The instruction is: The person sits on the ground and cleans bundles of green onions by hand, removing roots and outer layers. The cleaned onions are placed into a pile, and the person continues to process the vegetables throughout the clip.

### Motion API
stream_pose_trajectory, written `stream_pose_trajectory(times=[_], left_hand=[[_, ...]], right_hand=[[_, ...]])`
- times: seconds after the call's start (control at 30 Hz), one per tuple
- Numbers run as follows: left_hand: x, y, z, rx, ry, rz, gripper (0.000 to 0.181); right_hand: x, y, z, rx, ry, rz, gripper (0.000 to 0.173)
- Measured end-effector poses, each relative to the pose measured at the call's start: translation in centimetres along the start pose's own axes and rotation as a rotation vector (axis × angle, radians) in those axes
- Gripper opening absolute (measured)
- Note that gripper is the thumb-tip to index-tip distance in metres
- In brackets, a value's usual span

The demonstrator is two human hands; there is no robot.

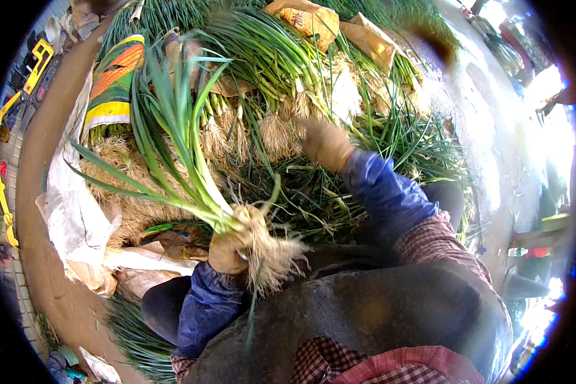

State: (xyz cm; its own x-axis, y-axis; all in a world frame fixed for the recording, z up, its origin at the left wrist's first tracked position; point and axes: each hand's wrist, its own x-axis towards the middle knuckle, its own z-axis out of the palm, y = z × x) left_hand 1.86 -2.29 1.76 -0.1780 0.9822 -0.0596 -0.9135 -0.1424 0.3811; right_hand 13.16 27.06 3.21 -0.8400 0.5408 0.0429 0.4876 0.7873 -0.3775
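Low in front of me, my left hand (228,249), in a tan glove, grips a bunch of green onions (209,192) just above the roots. Their long green leaves lean up and to the left, and a tuft of pale roots (273,259) hangs to the right of the hand. My right hand (324,144), also gloved, is blurred and reaches forward near the roots of a pile of green onions (273,62). Blur hides its fingers, so whether it holds anything is unclear. Beneath and between the hands lies a heap of loose leaf trimmings (326,201).
A printed woven sack (113,81) covers part of the onions at left, beside a white plastic sheet (72,206). Brown paper sacks (312,19) lie on the far pile. More onions (139,336) rest by my left knee. A yellow toy-like machine arm (0,182) stands far left.
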Motion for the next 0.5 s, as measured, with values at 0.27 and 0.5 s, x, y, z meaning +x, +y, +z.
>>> stream_pose_trajectory(times=[0.27, 0.5], left_hand=[[1.6, -1.3, -0.1, 0.099, 0.247, 0.063, 0.037], [0.6, -0.6, 1.2, 0.153, 0.194, 0.075, 0.036]], right_hand=[[7.0, 5.6, -3.5, 0.033, 0.291, 0.369, 0.033], [7.2, 4.2, -3.2, 0.081, 0.103, 0.367, 0.051]])
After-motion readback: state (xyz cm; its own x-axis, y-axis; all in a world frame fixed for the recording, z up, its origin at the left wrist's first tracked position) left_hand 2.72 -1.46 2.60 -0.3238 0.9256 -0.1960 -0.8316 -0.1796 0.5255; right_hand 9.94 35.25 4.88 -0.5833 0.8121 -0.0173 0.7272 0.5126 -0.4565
